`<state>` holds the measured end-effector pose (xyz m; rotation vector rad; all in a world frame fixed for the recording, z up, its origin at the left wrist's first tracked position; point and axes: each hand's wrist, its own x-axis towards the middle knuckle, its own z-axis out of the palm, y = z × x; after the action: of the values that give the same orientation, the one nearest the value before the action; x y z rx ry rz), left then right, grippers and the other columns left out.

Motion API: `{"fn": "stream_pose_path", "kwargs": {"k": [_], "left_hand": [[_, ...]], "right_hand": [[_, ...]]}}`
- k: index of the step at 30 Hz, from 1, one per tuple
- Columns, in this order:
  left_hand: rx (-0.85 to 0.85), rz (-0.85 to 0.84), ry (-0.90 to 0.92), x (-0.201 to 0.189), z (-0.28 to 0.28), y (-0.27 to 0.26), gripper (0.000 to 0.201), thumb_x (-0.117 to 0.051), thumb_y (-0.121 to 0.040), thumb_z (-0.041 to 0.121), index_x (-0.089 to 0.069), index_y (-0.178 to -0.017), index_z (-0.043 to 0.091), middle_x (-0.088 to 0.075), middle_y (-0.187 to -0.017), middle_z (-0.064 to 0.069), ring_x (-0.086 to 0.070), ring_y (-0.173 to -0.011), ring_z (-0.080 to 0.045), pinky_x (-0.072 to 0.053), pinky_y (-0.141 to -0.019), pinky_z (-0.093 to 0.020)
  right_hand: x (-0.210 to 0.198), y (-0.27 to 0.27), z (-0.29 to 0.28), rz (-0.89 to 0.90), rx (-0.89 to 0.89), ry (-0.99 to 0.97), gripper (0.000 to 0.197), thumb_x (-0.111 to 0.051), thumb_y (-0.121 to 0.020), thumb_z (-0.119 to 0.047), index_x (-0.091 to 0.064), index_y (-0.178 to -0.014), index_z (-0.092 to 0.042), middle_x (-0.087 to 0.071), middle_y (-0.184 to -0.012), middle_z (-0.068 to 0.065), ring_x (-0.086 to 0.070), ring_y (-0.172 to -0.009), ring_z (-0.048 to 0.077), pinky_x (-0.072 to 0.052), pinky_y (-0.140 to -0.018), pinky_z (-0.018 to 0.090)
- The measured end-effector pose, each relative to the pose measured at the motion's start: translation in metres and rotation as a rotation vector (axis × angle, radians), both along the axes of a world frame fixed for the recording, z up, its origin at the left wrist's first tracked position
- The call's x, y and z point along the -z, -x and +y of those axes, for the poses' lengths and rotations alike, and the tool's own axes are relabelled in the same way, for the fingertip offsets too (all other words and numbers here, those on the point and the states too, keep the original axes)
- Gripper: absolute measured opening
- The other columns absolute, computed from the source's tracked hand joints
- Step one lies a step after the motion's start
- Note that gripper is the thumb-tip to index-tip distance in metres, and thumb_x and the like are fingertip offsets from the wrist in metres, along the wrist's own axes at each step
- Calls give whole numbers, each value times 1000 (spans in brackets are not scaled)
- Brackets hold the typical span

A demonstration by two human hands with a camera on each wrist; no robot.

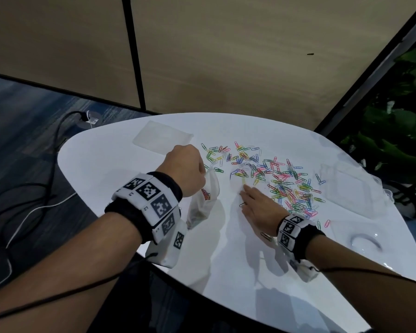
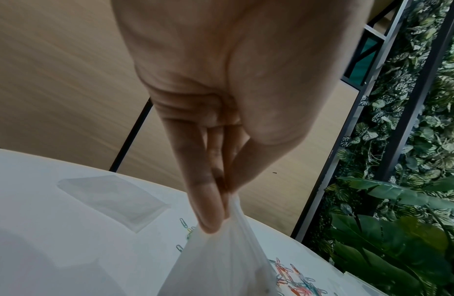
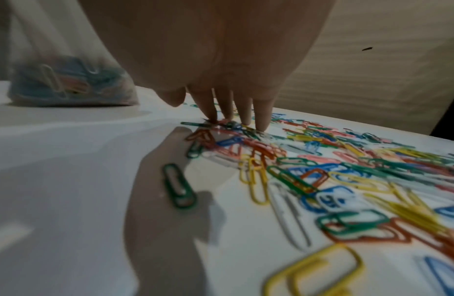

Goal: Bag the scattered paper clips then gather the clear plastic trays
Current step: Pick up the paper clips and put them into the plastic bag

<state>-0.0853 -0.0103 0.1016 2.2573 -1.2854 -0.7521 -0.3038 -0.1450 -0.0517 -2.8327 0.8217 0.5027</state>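
Several coloured paper clips (image 1: pixel 279 181) (image 3: pixel 322 164) lie scattered across the white table (image 1: pixel 130 183). My left hand (image 1: pixel 185 169) (image 2: pixel 215 200) pinches the top edge of a clear plastic bag (image 1: pixel 203 200) (image 2: pixel 221 264) (image 3: pixel 68 80) that hangs down to the table with clips inside. My right hand (image 1: pixel 252 200) (image 3: pixel 233 116) lies flat, straight fingertips (image 3: pixel 262 124) touching the left edge of the clip pile. One clear tray (image 1: pixel 162 138) (image 2: pixel 112 198) lies flat at the back left; another clear tray (image 1: pixel 356 188) sits at the right.
A clear round lid or ring (image 1: pixel 365 240) lies near the table's right front edge. Wooden wall panels (image 1: pixel 226 56) stand behind the table, green plants (image 1: pixel 399 131) to the right. Cables (image 1: pixel 34 188) run over the carpet on the left.
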Motion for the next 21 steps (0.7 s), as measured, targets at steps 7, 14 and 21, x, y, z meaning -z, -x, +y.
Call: {"fn": "stream_pose_path", "kwargs": {"k": [7,14,21], "left_hand": [[3,1,-1,-4,0,8,19,-58,-87,7,-75,-91,13,-72,-98,-11,-71,-91,-29,-60,-87,-37],[30,-6,-27,-6,0,16,20,-58,-86,6,-75,-90,15,-72,-97,-10,-71,-89,-28,-60,-85,-36],[48,-21,-47,-7,-2,21,21,-58,-87,4,-76,-92,13,-65,-80,-2,-72,-87,-27,-61,-84,-36]], "right_hand": [[-2,30,25,-82,-134,-6,52,-38,-99,-18,-29,-150,-12,-22,-158,15,-28,-142,33,-37,-111,45],[-8,51,19,-103,-91,59,22,-53,-89,-2,-65,-107,-5,-60,-112,14,-61,-96,33,-49,-72,34],[-16,38,4,-233,280,-22,20,-58,-85,-4,-73,-75,-10,-69,-79,5,-64,-73,22,-51,-67,27]]}}
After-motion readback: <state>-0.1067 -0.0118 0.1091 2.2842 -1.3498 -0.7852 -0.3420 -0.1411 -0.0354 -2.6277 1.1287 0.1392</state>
